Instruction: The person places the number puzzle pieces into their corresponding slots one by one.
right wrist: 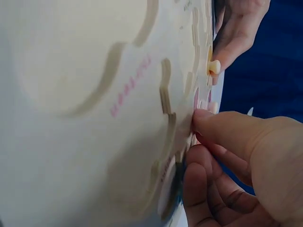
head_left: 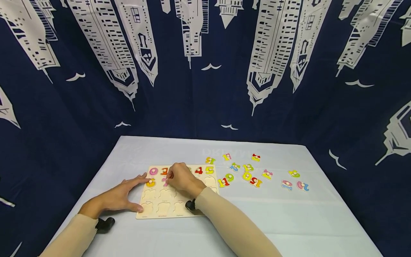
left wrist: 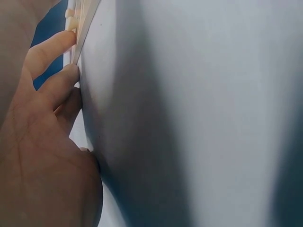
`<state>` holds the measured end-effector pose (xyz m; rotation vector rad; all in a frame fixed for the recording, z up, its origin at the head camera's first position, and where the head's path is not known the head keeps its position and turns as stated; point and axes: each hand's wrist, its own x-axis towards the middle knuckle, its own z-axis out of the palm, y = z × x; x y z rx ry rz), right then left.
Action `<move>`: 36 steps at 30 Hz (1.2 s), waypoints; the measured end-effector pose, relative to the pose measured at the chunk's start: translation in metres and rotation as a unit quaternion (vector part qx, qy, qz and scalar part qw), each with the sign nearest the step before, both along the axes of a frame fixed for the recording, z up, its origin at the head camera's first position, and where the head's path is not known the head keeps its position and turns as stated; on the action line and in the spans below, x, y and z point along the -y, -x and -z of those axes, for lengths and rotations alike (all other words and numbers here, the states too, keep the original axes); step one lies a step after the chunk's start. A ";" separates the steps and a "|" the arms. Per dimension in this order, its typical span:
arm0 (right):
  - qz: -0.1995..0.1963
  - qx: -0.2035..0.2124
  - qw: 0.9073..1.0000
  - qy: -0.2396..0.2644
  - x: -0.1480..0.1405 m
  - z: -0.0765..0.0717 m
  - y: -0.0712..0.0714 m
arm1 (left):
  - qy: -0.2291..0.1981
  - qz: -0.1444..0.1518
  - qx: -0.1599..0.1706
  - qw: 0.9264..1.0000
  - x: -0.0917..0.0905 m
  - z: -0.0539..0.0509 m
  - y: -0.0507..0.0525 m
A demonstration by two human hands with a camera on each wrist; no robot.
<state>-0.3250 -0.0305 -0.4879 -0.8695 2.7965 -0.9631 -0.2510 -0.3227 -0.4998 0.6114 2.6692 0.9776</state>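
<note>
A wooden number puzzle board [head_left: 152,215] lies on the table. My left hand [head_left: 120,194] spreads along its left edge, thumb by the near corner and a fingertip by the orange-yellow 6 piece [head_left: 150,183]. Over the board's second row, my right hand [head_left: 182,179] pinches a pink number piece [head_left: 165,182], mostly covered by the fingers. In the right wrist view, thumb and fingertips meet at the pink piece's edge. The pink 0 [head_left: 153,171], red 4 [head_left: 199,170] and yellow 5 [head_left: 209,170] sit in the top row. Several lower recesses hold no pieces.
Loose number pieces with knobs lie right of the board, among them a red-and-yellow 15 [head_left: 255,182], a yellow-green piece [head_left: 293,174] and a pink-and-blue piece [head_left: 302,186]. A white cloth [head_left: 289,221] covers the table; a dark blue patterned curtain [head_left: 192,100] hangs behind.
</note>
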 end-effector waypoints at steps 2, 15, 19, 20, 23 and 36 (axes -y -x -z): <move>0.003 0.000 1.000 0.001 0.000 0.001 0.000 | 0.000 0.000 0.000 1.000 0.000 0.000 -0.001; 0.004 0.032 0.998 0.047 -0.012 0.008 0.000 | 0.003 -0.001 -0.005 1.000 -0.003 -0.003 -0.001; -0.003 0.033 0.999 0.043 -0.016 0.008 -0.003 | 0.013 -0.002 -0.004 1.000 -0.002 0.000 -0.001; -0.003 0.032 0.999 0.041 -0.017 0.008 -0.004 | 0.014 -0.002 -0.005 1.000 -0.002 0.001 -0.001; -0.005 0.030 0.999 0.040 -0.021 0.008 -0.007 | 0.017 -0.002 -0.007 1.000 -0.002 0.002 -0.001; -0.010 0.009 0.998 0.062 -0.045 0.003 -0.014 | 0.022 -0.001 -0.011 1.000 -0.004 0.001 -0.001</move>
